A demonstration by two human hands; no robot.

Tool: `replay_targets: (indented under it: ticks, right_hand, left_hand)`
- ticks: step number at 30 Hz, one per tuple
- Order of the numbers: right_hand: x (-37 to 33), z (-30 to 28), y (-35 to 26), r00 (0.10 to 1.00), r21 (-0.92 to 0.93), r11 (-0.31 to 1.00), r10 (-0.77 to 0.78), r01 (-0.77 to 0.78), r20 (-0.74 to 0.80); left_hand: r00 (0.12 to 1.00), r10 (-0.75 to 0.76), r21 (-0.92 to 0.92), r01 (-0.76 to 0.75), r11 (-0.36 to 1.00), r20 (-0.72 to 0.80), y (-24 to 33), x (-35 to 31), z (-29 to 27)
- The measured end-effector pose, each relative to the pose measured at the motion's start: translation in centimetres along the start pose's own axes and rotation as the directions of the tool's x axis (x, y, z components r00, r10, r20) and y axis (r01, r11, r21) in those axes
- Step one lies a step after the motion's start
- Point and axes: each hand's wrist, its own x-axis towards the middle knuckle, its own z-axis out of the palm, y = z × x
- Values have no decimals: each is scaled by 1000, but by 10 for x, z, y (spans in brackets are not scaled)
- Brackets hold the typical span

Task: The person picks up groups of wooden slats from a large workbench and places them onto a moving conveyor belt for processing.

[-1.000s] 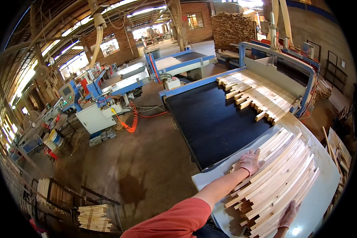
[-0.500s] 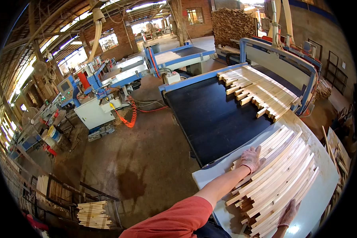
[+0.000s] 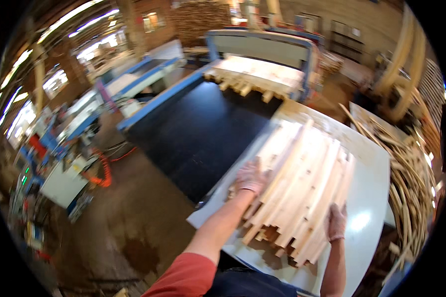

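A layer of pale wooden strips [image 3: 302,183] lies side by side on a light-coloured tabletop [image 3: 369,198], with uneven ends towards me. Against its left edge rests my left hand [image 3: 251,176], in a pale knit glove, its fingers stretched over the outer strips. My right hand [image 3: 337,222], also gloved, lies along the right edge of the layer, fingers extended and pointing away from me. Both hands touch the strips from opposite sides, and neither is wrapped round one. Motion blur softens the fingers.
Beyond the table's left side runs a black conveyor belt [image 3: 208,126] with a blue frame. More wooden pieces [image 3: 262,74] lie at its far end, beneath a blue gantry [image 3: 260,35]. Thin offcuts [image 3: 406,188] are heaped at the right. A white machine cabinet [image 3: 64,183] stands left.
My view has swung to the right, so the belt and machines sit further left and the offcut heap shows more. Both hands remain at the sides of the strips.
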Motion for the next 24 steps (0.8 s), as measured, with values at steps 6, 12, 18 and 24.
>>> replay_targets:
  ticks: [6, 12, 18, 24]
  right_hand:
    - [20, -18, 18, 997, 132, 991, -2, 13, -78]
    - [9, -7, -5, 993, -45, 994, 96, -100, -74]
    - [30, -51, -17, 984, -447, 888, 162, -109, 80]
    - [23, -24, -41, 973, -846, 507, 223, -166, -57]
  left_hand:
    - [997, -46, -47, 49, 998, 64, 18, 2, -5]
    - [973, 138, 10, -142, 990, 183, 5, 17, -20]
    - [924, 318, 48, -335, 941, 212, 19, 40, -10]
    - [876, 438, 25, -452, 892, 204, 40, 31, 0]
